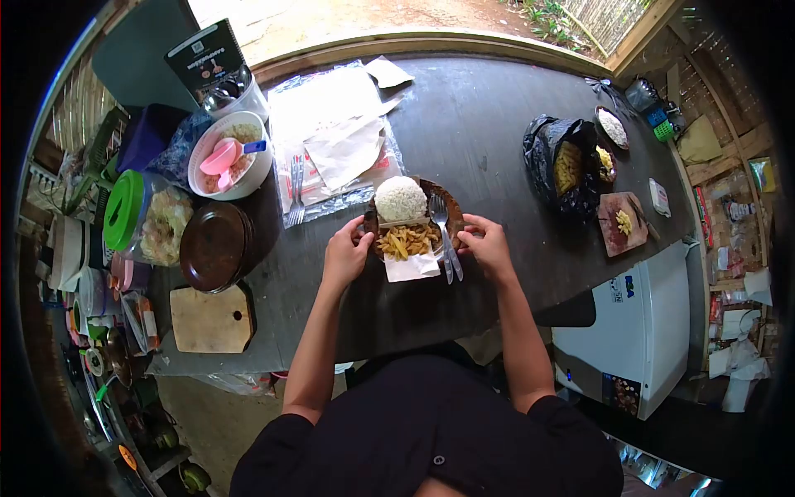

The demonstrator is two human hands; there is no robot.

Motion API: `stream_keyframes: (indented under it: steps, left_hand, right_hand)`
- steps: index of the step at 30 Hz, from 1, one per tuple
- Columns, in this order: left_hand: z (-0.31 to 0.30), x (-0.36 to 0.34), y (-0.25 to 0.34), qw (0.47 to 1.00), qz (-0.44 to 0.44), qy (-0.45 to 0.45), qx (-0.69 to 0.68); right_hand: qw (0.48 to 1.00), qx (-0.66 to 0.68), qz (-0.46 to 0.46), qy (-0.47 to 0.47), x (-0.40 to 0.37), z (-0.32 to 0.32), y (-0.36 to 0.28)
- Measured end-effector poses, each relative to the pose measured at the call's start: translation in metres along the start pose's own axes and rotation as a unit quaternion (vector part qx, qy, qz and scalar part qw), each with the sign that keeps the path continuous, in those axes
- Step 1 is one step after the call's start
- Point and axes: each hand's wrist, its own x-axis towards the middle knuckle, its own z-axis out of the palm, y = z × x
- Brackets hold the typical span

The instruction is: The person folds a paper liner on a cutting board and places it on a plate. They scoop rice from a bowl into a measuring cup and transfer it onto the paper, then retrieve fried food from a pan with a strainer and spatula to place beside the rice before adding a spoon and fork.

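Observation:
Between my two hands is a brown plate at the middle of the dark table. My left hand grips its left rim and my right hand grips its right rim, fingers closed on the edge. A mound of white rice sits at the plate's far side. Nearer me lie yellow-brown cooked strips of food, with a folded white napkin in front. A fork and a spoon rest along the right side of the plate, their handles pointing toward me.
Left of the plate are a wooden cutting board, stacked brown plates, a white rice tub and a green-lidded jar. Wrapping papers lie behind. To the right stand a black plastic bag and a small chopping board.

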Motion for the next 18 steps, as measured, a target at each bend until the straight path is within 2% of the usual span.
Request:
stream_keyframes:
  steps: [3, 6, 7, 10, 17, 18]
  left_hand:
    - [0.016, 0.035, 0.009, 1.0, 0.01, -0.003, 0.021]
    - [0.036, 0.085, 0.017, 0.995, 0.099, 0.0, 0.0]
    - [0.04, 0.104, 0.026, 0.995, 0.102, 0.004, 0.0]
    - [0.053, 0.158, 0.056, 0.997, 0.077, -0.005, 0.014]
    - [0.085, 0.267, 0.081, 0.999, 0.04, -0.034, 0.005]
    - [0.087, 0.276, 0.088, 0.999, 0.004, -0.03, -0.017]
  right_hand:
    - [1.0, -0.011, -0.01, 0.016, 0.033, -0.019, -0.007]
    - [0.998, -0.024, -0.035, 0.037, 0.075, -0.038, -0.023]
    - [0.998, -0.023, -0.04, 0.035, 0.091, -0.043, -0.029]
    - [0.995, -0.034, -0.077, 0.047, 0.144, -0.059, -0.046]
    - [0.995, -0.037, -0.05, 0.072, 0.259, -0.07, -0.063]
    - [0.996, -0.043, -0.046, 0.07, 0.273, -0.07, -0.065]
